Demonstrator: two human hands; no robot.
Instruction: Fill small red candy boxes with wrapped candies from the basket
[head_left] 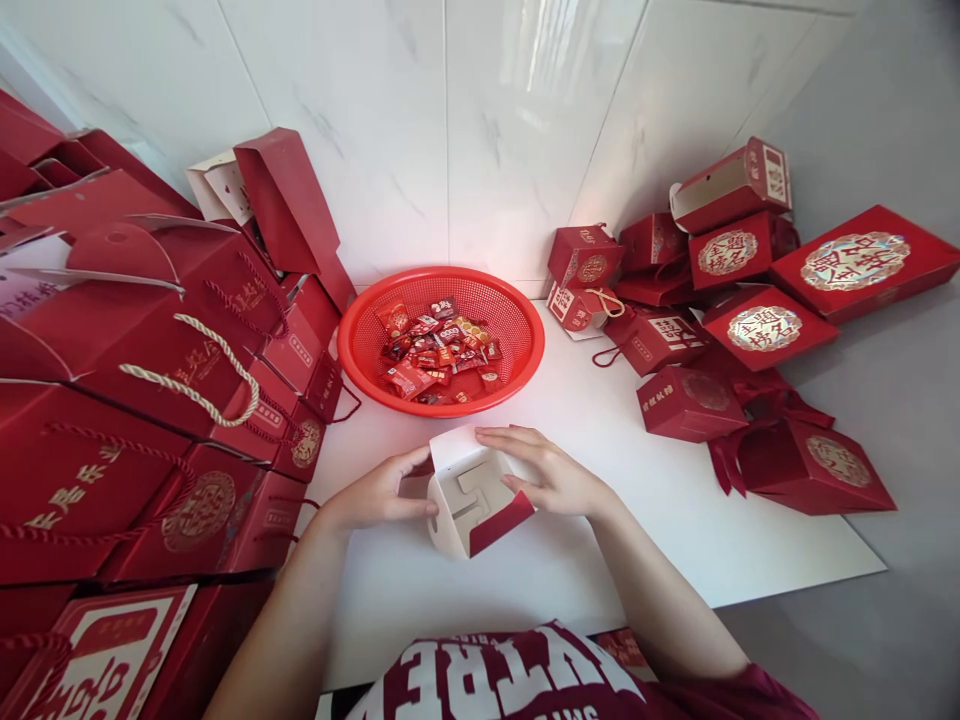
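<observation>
Red bags (135, 430) stacked left, I see the left hand (390, 492) pinching one side of an open box (480, 490) over the counter (697, 530), shaped but flaps unclosed, sweets (442, 350) heaped in the basket (349, 345) behind, right hand (551, 470) pinching the other side, more boxes (765, 330) right.

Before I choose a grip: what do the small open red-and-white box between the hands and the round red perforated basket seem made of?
Small open red-and-white box: probably thin cardboard, matte inside; its thin folded flaps and cut slots suggest it. Round red perforated basket: most likely moulded plastic, slightly glossy, from its even holes and smooth rim.
</observation>
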